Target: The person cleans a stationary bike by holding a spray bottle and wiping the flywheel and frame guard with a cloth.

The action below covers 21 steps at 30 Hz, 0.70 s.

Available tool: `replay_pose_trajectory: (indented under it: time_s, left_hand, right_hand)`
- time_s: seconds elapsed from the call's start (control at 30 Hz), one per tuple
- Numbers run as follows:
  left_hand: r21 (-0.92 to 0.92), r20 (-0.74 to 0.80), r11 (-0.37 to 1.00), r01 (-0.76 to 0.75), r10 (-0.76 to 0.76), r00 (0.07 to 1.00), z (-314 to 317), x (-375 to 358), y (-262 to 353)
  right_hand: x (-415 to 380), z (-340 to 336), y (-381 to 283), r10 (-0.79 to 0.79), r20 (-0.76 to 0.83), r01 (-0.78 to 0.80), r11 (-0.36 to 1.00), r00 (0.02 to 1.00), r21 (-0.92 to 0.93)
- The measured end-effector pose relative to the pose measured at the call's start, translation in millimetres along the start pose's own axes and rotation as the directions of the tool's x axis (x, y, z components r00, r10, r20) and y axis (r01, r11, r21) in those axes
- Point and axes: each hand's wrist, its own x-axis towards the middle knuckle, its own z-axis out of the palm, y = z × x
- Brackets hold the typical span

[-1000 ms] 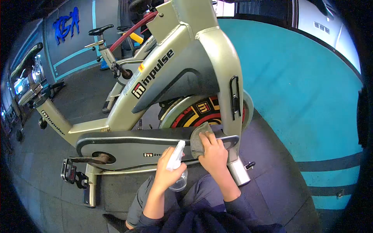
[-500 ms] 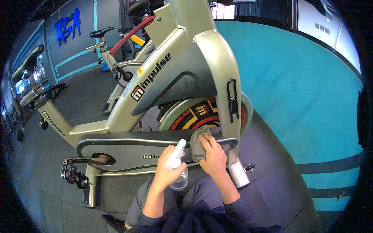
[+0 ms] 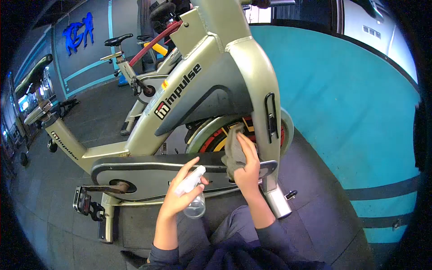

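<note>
A clear spray bottle with a white head is in my left hand, tilted, in front of the bike's grey chain cover. The index finger of that hand is stretched out above the nozzle. My right hand holds a grey-brown cloth near the front end of the cover, its upper part raised in front of the flywheel. The fingers lie along the cloth's right side. Whether the cloth touches the wheel cannot be made out.
The silver bike frame rises ahead, with a pedal low at the left and a front foot at the right. Another exercise bike stands behind. A turquoise wall runs along the right.
My right hand and the cloth have moved up, from the chain cover's top edge toward the flywheel. My left hand and the bottle have shifted left, and its index finger has straightened.
</note>
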Motion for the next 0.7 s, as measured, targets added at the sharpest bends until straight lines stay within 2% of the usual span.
replay_pose_trajectory:
  time_s: [0.03,0.13,0.17,0.23,0.27,0.43,0.5,0.53,0.57,0.63,0.7]
  left_hand:
    - [0.003,-0.001,1.0,0.003,-0.003,1.0,-4,3,2]
    - [0.112,0.253,0.977,-0.182,0.149,0.956,-25,19,3]
    - [0.118,0.248,0.976,-0.183,0.149,0.957,-32,26,1]
    - [0.046,0.338,0.98,-0.192,0.165,0.926,-41,39,-3]
    - [0.032,0.344,0.976,-0.215,0.191,0.919,-43,47,-6]
    - [0.014,0.424,0.98,-0.2,0.175,0.888,-37,77,-8]
    - [0.168,0.414,0.917,-0.363,0.269,0.87,-35,85,-6]
    - [0.076,0.363,0.939,-0.336,0.288,0.886,-33,86,-8]
    - [-0.095,0.274,0.97,-0.223,0.241,0.931,-32,82,-17]
    - [-0.052,0.18,0.951,-0.306,0.31,0.934,-33,78,-26]
    - [0.021,0.162,0.94,-0.34,0.332,0.929,-32,76,-26]
  right_hand:
    - [7,5,4,0.003,0.0,-0.003,1.0,1.0,0.003]
    - [21,19,21,-0.102,-0.022,0.086,0.923,0.995,-0.376]
    - [21,24,20,-0.104,-0.021,0.089,0.925,0.994,-0.369]
    - [18,32,19,0.066,0.059,-0.021,0.829,0.996,-0.56]
    - [15,35,20,0.111,0.119,-0.014,0.788,0.987,-0.616]
    - [11,30,16,0.124,0.251,0.065,0.773,0.96,-0.631]
    - [7,30,19,-0.05,0.384,0.29,0.746,0.922,-0.599]
    - [6,31,16,-0.084,0.386,0.318,0.738,0.918,-0.595]
    - [5,30,15,-0.08,0.391,0.318,0.737,0.917,-0.596]
    - [6,32,13,-0.055,0.39,0.315,0.698,0.919,-0.644]
    - [4,35,16,-0.086,0.369,0.324,0.686,0.925,-0.652]
